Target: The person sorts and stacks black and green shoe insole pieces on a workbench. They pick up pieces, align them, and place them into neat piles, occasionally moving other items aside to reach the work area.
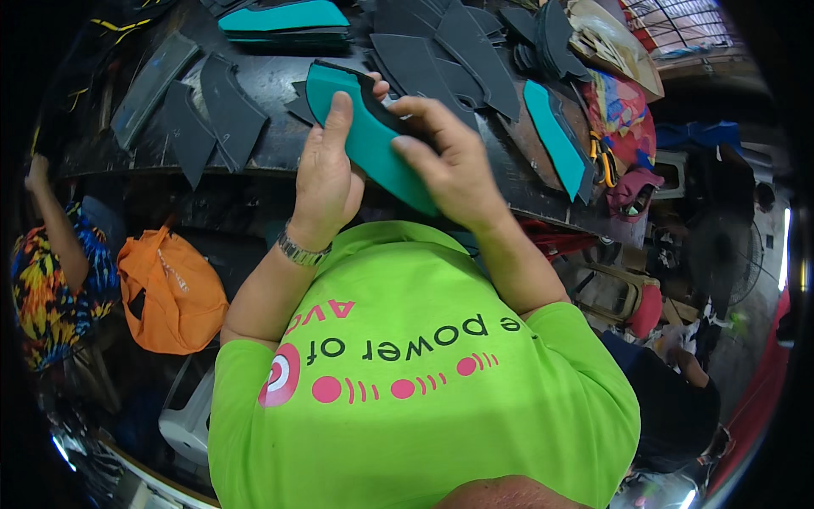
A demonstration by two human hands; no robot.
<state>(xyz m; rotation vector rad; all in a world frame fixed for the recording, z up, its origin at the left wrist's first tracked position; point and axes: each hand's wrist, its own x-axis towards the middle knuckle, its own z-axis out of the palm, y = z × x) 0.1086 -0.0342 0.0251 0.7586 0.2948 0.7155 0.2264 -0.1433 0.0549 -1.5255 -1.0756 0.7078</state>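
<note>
A curved, flat cut panel (pixel 370 148), teal on its face with a black layer along its far edge, is held up over the near edge of the table. It looks like sheet material, perhaps several layers together. My left hand (pixel 326 180) grips its left part, thumb lying on the teal face and fingers behind. Along the right side, my right hand (pixel 454 165) pinches the black edge, its thumb on the teal face and its fingers bent over the rim. The lower tip of the panel hangs close to my green shirt.
Black cut panels (pixel 415 72) lie spread over the dark table (pixel 280 153). A stack of teal-topped panels (pixel 284 19) sits at the back; another teal panel (pixel 551 136) lies right, beside orange-handled scissors (pixel 604 161). An orange bag (pixel 170 293) is at left. People are on both sides.
</note>
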